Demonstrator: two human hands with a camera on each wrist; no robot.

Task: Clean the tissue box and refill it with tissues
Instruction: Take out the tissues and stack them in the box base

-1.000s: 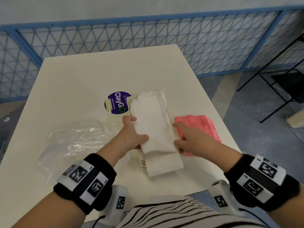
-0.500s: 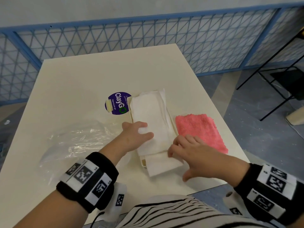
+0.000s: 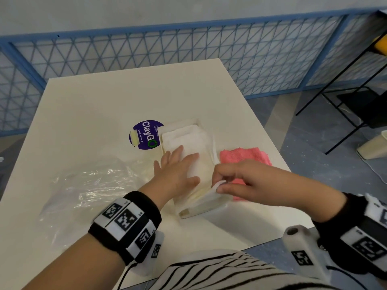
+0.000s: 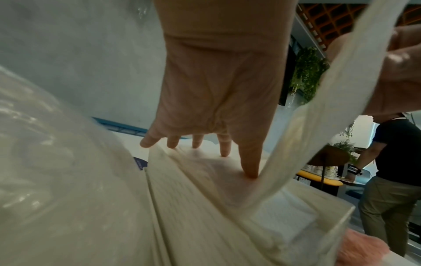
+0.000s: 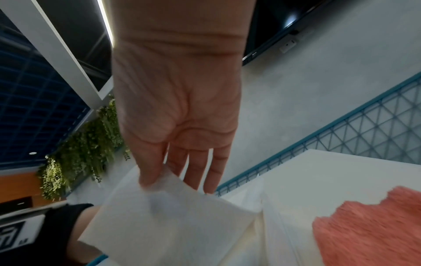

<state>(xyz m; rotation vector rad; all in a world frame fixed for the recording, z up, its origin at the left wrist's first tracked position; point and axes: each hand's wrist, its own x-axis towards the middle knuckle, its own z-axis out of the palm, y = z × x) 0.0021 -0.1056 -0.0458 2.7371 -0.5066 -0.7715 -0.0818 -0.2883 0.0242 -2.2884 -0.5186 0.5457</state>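
Note:
A clear tissue box (image 3: 201, 210) lies lengthwise on the white table (image 3: 104, 101), filled with a stack of white tissues (image 3: 188, 137). My left hand (image 3: 178, 166) lies flat with straight fingers on the stack, pressing it down; the left wrist view shows the left hand (image 4: 212, 117) with its fingers (image 4: 249, 167) on the tissues (image 4: 193, 207). My right hand (image 3: 234, 178) pinches the near end of the top tissue sheet (image 3: 215, 188) between thumb and fingers and lifts it. The right wrist view shows that hand (image 5: 177, 144) holding the tissue sheet (image 5: 164, 216).
A pink cloth (image 3: 245, 155) lies just right of the box. A purple round ClayGo label (image 3: 145, 135) sits at the box's far left. Crumpled clear plastic wrap (image 3: 88, 185) covers the table's left. A blue mesh fence (image 3: 188, 51) stands behind. A person (image 4: 391, 171) stands far right.
My left hand went from gripping the stack's edge to lying flat on top of it. My right hand moved in from the cloth side and pinched up the near end of the top sheet.

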